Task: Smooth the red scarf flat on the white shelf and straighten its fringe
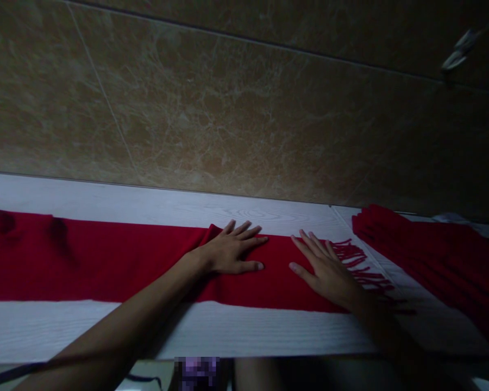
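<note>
A long red scarf lies stretched out flat along the table, its fringed end to the right. My left hand rests flat on the scarf with fingers spread; a small fold of cloth rises beside its wrist. Close to the fringe, my right hand also lies on the scarf, palm down and fingers apart. Bare red cloth shows between the two hands. Toward the left end the fabric is slightly rumpled, and that end runs out of view.
More red fringed cloth is heaped at the right. The white wood-grain table meets a brown marble-look tiled wall at the back. A pale object, perhaps a cable or fitting, is on the wall at upper right.
</note>
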`<state>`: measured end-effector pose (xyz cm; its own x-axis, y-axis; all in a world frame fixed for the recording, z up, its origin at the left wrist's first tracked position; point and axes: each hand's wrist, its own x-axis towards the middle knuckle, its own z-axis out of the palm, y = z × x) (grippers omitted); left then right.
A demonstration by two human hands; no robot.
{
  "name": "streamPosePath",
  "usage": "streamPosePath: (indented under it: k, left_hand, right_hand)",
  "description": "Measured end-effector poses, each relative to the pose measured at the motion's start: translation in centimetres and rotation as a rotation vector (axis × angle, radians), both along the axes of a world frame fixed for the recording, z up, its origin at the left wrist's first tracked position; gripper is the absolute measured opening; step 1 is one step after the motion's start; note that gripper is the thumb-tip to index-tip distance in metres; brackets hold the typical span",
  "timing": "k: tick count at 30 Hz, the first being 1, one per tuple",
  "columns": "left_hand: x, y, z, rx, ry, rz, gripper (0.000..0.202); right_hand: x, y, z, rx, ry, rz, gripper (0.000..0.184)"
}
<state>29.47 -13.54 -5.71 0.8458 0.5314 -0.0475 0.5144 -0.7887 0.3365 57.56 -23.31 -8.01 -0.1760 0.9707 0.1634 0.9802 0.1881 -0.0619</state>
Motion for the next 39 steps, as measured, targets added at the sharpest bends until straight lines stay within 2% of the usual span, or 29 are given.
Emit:
streamPosePath:
  k: [5,10,13,15,18,21,24,27,29,31,34,37,39]
  left_hand:
    - [0.0,-0.1,0.1,0.001,0.000,0.001,0.082]
    - [0.0,-0.1,0.4,0.002,0.002,0.005,0.081]
    - [-0.1,-0.1,0.2,0.013,-0.019,0.001,0.081]
    - [-0.1,-0.1,0.0,0.019,-0.030,-0.004,0.081]
    - [-0.2,-0.1,-0.3,0.028,-0.047,-0.009,0.082]
    - [-0.6,-0.1,0.6,0.071,-0.110,-0.008,0.079]
    - [-2.2,0.4,2.8,0.122,-0.189,0.056,0.067]
    - [-6.2,1.4,4.6,0.181,-0.204,0.219,0.058]
    - [-10.7,2.1,4.5,0.222,-0.128,0.360,0.061]
    - [-16.7,2.3,3.0,0.246,-0.016,0.535,0.062]
    - [-26.7,1.3,-0.1,0.332,0.125,0.778,0.057]
    - [-34.9,-0.7,-2.4,0.449,0.152,0.670,0.050]
    - [-37.9,-1.6,-2.7,0.431,0.129,0.684,0.050]
  right_hand:
    - [0.2,0.0,-1.1,-0.036,-0.021,-0.010,0.065]
    - [0.2,0.0,-0.6,-0.071,-0.035,-0.018,0.068]
    - [0.1,-0.4,-0.2,-0.003,-0.044,-0.022,0.067]
    - [0.0,-0.8,-0.2,0.038,-0.034,-0.014,0.064]
    - [-0.1,-1.5,-0.7,0.017,-0.020,0.003,0.063]
    - [0.1,-1.7,-1.1,-0.014,-0.026,-0.006,0.063]
    - [0.5,-1.7,-1.1,-0.039,-0.030,-0.017,0.064]
    - [1.1,-1.6,-1.1,-0.048,-0.027,-0.022,0.065]
    - [1.5,-1.7,-1.1,-0.044,-0.022,-0.018,0.065]
    - [1.9,-1.7,-1.2,-0.038,-0.015,-0.011,0.066]
    - [2.5,-1.7,-1.3,-0.048,-0.002,-0.006,0.067]
    - [3.0,-1.5,-1.3,-0.062,0.006,-0.001,0.068]
    - [3.0,-1.2,-1.2,-0.063,0.006,0.008,0.069]
